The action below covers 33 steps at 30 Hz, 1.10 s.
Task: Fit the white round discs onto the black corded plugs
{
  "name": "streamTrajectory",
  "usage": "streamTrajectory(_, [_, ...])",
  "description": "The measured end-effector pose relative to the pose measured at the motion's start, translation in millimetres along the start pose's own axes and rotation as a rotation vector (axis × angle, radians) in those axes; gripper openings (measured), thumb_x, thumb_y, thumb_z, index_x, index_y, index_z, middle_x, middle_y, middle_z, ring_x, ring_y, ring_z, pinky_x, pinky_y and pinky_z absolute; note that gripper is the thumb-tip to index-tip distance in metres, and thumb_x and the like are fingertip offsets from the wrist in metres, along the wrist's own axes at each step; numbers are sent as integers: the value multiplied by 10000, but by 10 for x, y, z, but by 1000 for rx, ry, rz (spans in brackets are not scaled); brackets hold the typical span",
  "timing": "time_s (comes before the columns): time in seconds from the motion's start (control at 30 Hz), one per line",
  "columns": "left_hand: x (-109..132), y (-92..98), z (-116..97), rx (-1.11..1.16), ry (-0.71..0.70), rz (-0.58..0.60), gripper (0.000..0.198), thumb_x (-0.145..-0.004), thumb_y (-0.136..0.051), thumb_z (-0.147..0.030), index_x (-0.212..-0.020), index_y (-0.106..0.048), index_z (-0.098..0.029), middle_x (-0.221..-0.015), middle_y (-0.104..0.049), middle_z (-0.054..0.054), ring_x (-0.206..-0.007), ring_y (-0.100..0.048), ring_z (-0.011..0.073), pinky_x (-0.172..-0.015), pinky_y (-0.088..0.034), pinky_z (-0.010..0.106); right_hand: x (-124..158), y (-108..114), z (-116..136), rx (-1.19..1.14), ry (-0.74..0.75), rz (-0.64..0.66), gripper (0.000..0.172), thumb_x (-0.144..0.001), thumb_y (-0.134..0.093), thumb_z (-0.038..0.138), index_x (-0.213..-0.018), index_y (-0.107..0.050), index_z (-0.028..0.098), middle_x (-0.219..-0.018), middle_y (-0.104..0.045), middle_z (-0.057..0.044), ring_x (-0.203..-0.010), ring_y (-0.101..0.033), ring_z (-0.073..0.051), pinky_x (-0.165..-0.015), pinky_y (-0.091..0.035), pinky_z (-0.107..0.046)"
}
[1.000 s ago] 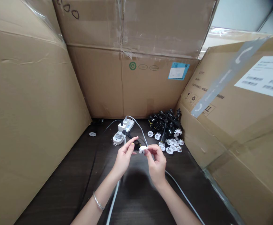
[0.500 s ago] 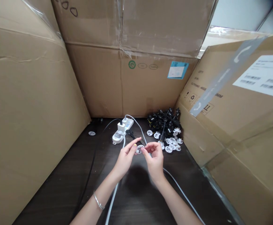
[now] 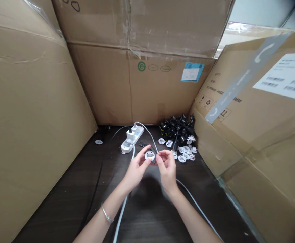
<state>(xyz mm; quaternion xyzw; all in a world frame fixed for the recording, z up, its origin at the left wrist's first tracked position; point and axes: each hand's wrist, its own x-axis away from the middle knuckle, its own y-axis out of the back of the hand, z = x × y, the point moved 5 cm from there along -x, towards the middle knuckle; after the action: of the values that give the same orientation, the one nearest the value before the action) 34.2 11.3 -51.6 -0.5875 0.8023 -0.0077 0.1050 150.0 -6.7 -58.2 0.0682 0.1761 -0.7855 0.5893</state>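
My left hand [image 3: 136,168] pinches a small round white plastic disc [image 3: 149,155] between thumb and fingers, held above the dark table [image 3: 68,199]. My right hand [image 3: 166,168] is right beside it, its fingertips pinched together at the disc's right edge. A silver bracelet [image 3: 106,214] circles my left wrist. Just beyond my hands lie several more white discs [image 3: 184,152] and a heap of black parts with thin wires [image 3: 177,128].
A white power strip [image 3: 132,138] with plugs sits behind my hands, its white cable [image 3: 123,209] running toward me. One lone disc [image 3: 99,142] lies far left. Big cardboard boxes wall in the left [image 3: 30,111], back [image 3: 147,67] and right [image 3: 259,125].
Earlier my right hand held a small white piece near the left fingers. Now the round disc sits in my left fingers, turned face-up, and both hands have drawn closer together.
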Motion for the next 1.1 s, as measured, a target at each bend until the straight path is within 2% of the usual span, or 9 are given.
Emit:
streamTrajectory(0.17, [16,2,27,-43,-28,-22,443,-821,-495,-342,-1231,-450,-178,-948,-620,58,-771,-608,162,-761,-504,313,-10,14,14,31,11,23,178,-798,-558,302,-944,-489,226,-878,-533,-20,-767,-541,-147,-685,-479,-286])
streamTrajectory(0.27, [29,-8,11,-57,-36,-36,417,-827,-484,-329,-1217,-459,-185,-1025,-604,67,-814,-596,162,-739,-508,288,-4,-17,20,48,-19,85,233,-788,-568,298,-1002,-505,233,-974,-540,-41,-831,-545,-161,-687,-492,-286])
streamTrajectory(0.43, [38,-9,5,-180,-74,-41,397,-823,-490,-278,-1210,-490,-190,-1190,-564,77,-975,-577,186,-835,-469,277,1,-73,4,11,-98,158,313,-772,-580,318,-1073,-543,244,-1098,-559,-66,-933,-547,-191,-705,-499,-292])
streamTrajectory(0.57, [42,-8,47,-273,-76,-15,430,-826,-483,-295,-1244,-474,-200,-1125,-609,77,-795,-619,168,-742,-492,278,-30,-77,-32,-63,-173,173,307,-787,-548,348,-1076,-565,247,-1107,-576,-65,-979,-551,-197,-660,-498,-260])
streamTrajectory(0.63, [49,-15,53,-325,-95,-10,433,-830,-477,-298,-1253,-473,-204,-1062,-634,72,-782,-619,173,-731,-492,278,-41,-81,-53,-74,-200,190,319,-784,-549,352,-1085,-573,251,-1084,-589,-61,-949,-561,-192,-639,-491,-249])
streamTrajectory(0.7, [58,-27,47,-376,-119,-8,420,-835,-470,-297,-1245,-487,-208,-1039,-641,72,-849,-615,191,-758,-485,279,-46,-94,-70,-78,-215,220,323,-780,-551,354,-1083,-586,247,-1035,-601,-50,-849,-569,-171,-613,-476,-240])
streamTrajectory(0.83, [74,-60,22,-380,-129,11,401,-844,-458,-302,-1233,-496,-208,-1087,-625,74,-949,-598,212,-782,-483,279,-50,-113,-71,-108,-234,278,292,-779,-550,349,-1031,-622,221,-898,-584,-28,-659,-501,-120,-519,-406,-215])
streamTrajectory(0.97, [84,-97,-14,-361,-137,52,412,-851,-454,-316,-1249,-476,-207,-1218,-555,76,-972,-588,206,-824,-471,287,-56,-99,-21,-124,-225,294,229,-771,-558,336,-937,-637,199,-765,-521,-10,-619,-445,-115,-484,-360,-211])
streamTrajectory(1.1, [90,-115,-5,-338,-129,75,429,-857,-451,-330,-1266,-456,-203,-1239,-542,77,-1007,-572,201,-880,-442,293,-45,-83,12,-133,-220,261,163,-765,-567,315,-856,-624,192,-701,-480,13,-572,-408,-99,-471,-333,-210])
